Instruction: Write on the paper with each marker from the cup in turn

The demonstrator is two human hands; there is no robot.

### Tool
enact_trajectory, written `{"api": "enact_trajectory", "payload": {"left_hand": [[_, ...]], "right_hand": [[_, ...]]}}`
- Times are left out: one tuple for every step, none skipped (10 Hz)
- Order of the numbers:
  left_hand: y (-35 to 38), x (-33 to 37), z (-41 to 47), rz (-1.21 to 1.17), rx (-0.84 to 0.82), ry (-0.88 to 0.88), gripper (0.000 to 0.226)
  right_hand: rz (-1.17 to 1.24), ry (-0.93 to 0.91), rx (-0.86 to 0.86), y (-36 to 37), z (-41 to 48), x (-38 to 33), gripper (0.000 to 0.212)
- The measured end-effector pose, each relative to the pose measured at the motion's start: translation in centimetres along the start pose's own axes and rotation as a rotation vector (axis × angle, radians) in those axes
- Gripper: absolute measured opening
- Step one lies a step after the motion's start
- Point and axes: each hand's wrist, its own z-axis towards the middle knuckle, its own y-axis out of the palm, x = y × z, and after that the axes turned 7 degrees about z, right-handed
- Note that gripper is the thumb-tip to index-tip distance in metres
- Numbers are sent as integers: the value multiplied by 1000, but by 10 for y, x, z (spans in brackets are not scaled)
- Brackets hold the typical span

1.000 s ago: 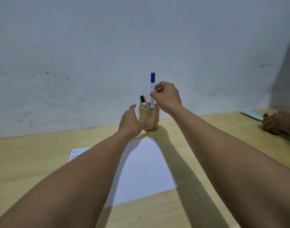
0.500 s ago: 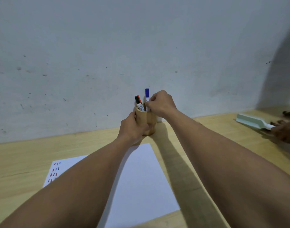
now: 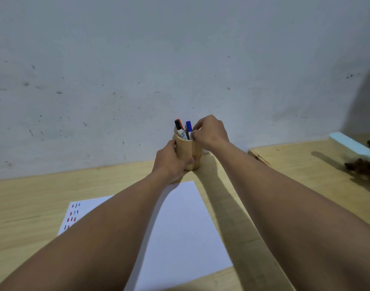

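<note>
A wooden cup [image 3: 189, 151] stands against the wall at the back of the table. My left hand [image 3: 170, 162] wraps around its left side. Inside the cup stand a blue-capped marker [image 3: 188, 127] and a marker with a red and black cap [image 3: 179, 128]. My right hand [image 3: 209, 132] is over the cup's right rim, fingertips pinching the blue-capped marker's barrel. A white sheet of paper [image 3: 180, 223] lies in front of the cup, with short red, blue and black strokes at its left edge; my left forearm hides part of it.
The wooden table [image 3: 33, 198] meets a grey wall at the back. To the right there is a step in the tabletop [image 3: 257, 155]. A pale blue-white flat object [image 3: 352, 145] lies at the far right, where another person's blurred hand [image 3: 364, 169] rests.
My right hand has lowered the blue-capped marker from high above the cup down into it. My left hand has closed around the cup. The view has tilted, showing more of the paper.
</note>
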Motion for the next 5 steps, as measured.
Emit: {"api": "enact_trajectory", "payload": {"left_hand": [[0, 2, -1, -1, -10, -10, 65], [-1, 6, -5, 49, -4, -33, 60], [-1, 7, -8, 94, 7, -41, 54], [-6, 13, -15, 168, 14, -38, 51], [-14, 22, -21, 227, 30, -35, 55]], "right_hand": [[-7, -22, 18, -6, -8, -3, 19], [-29, -29, 0, -12, -16, -7, 21], [-44, -31, -13, -16, -24, -8, 25], [-34, -22, -50, -22, -35, -11, 30], [-24, -4, -82, -25, -42, -11, 40]]}}
